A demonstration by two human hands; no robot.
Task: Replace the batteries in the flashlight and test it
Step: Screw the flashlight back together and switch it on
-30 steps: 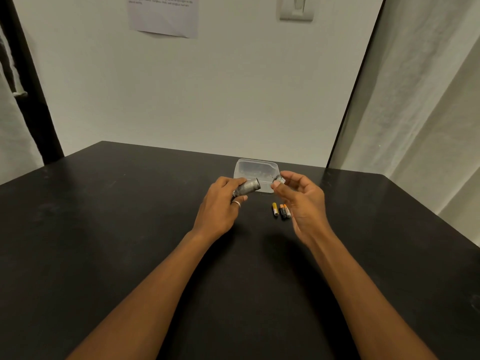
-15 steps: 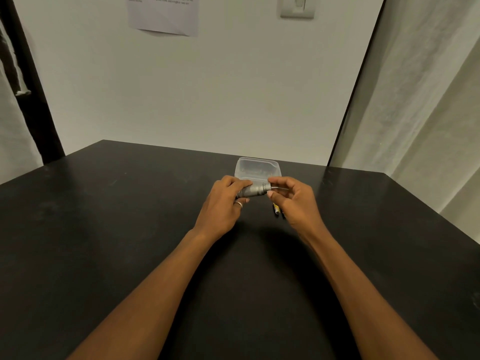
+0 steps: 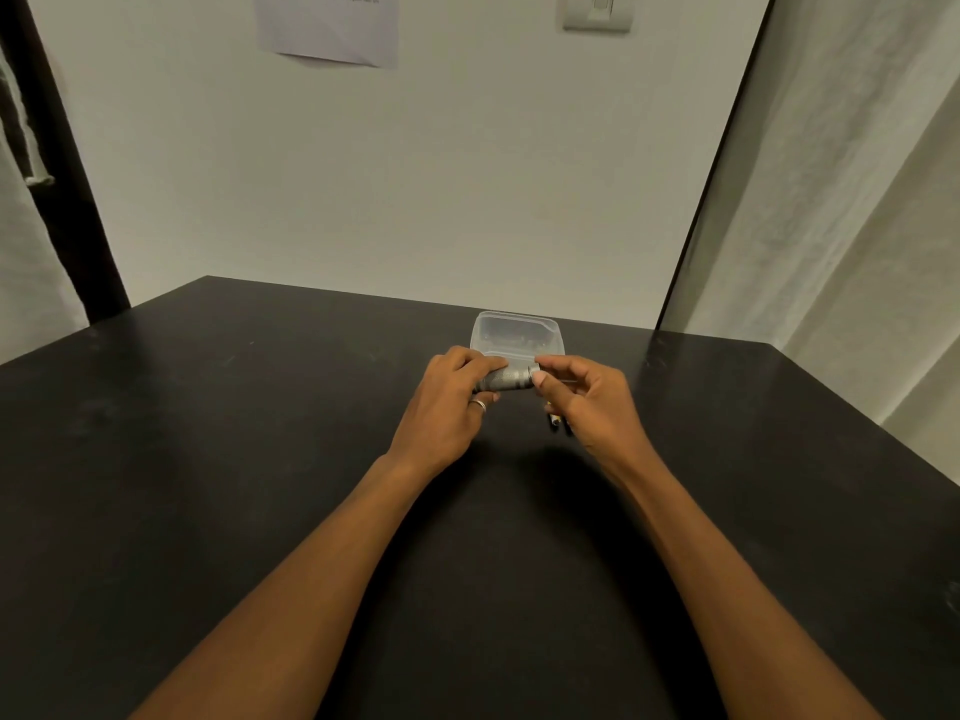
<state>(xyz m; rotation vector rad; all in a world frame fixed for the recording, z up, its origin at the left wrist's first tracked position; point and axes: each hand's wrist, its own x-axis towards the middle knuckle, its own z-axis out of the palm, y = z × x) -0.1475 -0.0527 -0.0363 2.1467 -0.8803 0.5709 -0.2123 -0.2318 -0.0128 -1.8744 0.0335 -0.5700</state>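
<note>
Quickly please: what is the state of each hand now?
Left hand: closed, holding the flashlight.
Right hand: closed, pinching the flashlight's end.

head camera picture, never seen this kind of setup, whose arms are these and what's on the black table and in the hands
No machine here: a person wears a camera on the head, so you look down along their own two arms. The left hand grips a small grey flashlight sideways over the black table. The right hand pinches the flashlight's right end with thumb and forefinger; what part sits there is hidden. On the table, loose batteries peek out beside the right hand, and a clear plastic container stands just behind the hands.
</note>
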